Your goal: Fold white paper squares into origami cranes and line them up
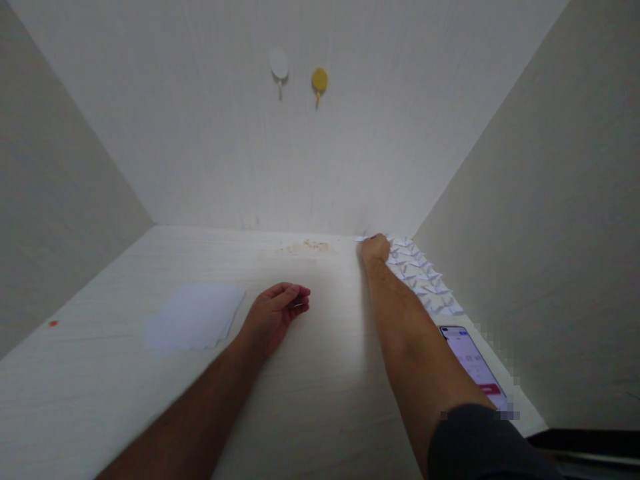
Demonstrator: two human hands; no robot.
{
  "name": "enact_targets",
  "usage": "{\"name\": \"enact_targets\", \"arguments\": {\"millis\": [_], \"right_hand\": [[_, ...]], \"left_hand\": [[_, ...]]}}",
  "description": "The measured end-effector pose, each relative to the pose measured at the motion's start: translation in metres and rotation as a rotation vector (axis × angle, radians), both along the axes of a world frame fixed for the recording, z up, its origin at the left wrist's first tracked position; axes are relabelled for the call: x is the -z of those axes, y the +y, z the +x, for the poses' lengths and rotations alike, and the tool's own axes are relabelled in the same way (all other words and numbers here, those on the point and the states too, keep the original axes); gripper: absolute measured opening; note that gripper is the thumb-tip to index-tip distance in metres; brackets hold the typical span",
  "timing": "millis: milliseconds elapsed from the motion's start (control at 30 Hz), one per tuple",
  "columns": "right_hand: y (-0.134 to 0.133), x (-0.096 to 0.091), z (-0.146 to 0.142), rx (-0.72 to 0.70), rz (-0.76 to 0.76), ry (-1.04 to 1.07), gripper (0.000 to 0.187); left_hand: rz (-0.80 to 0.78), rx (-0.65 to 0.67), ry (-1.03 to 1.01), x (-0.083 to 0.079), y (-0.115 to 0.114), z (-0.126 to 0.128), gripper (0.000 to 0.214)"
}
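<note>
Right hand (376, 248): at the table's far edge, near the wall; fingers turned away, so grip cannot be told. A white scrap (359, 239) shows just beyond it, perhaps held, perhaps only lying there.

Folded papers (417, 275): many, in close rows along the table's right side, just beside the right hand. Likely risk: knuckles or wrist brushing the rows on withdrawal, light pieces tipping or sliding.

Left hand (280, 303): over mid-table, fingers loosely curled, nothing visible in the grasp.

Sheets (197, 317): loose pile, left of the left hand; a careless sweep of that forearm could fan them.

Phone (473, 363): lit, beside the right forearm; a dropped elbow might nudge it.
</note>
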State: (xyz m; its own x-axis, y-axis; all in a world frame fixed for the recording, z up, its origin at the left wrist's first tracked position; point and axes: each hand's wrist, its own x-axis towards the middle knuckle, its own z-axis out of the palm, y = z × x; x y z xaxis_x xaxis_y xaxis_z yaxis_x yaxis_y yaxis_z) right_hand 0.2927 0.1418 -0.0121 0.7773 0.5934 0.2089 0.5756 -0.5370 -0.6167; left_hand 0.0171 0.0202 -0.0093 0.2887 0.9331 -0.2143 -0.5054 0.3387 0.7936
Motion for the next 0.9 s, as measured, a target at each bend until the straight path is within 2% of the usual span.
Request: {"name": "enact_targets", "arguments": {"millis": [900], "right_hand": [[0.007, 0.01, 0.007, -0.011, -0.001, 0.004, 0.024]], "left_hand": [[0.008, 0.007, 0.011, 0.004, 0.001, 0.0, 0.019]]}}
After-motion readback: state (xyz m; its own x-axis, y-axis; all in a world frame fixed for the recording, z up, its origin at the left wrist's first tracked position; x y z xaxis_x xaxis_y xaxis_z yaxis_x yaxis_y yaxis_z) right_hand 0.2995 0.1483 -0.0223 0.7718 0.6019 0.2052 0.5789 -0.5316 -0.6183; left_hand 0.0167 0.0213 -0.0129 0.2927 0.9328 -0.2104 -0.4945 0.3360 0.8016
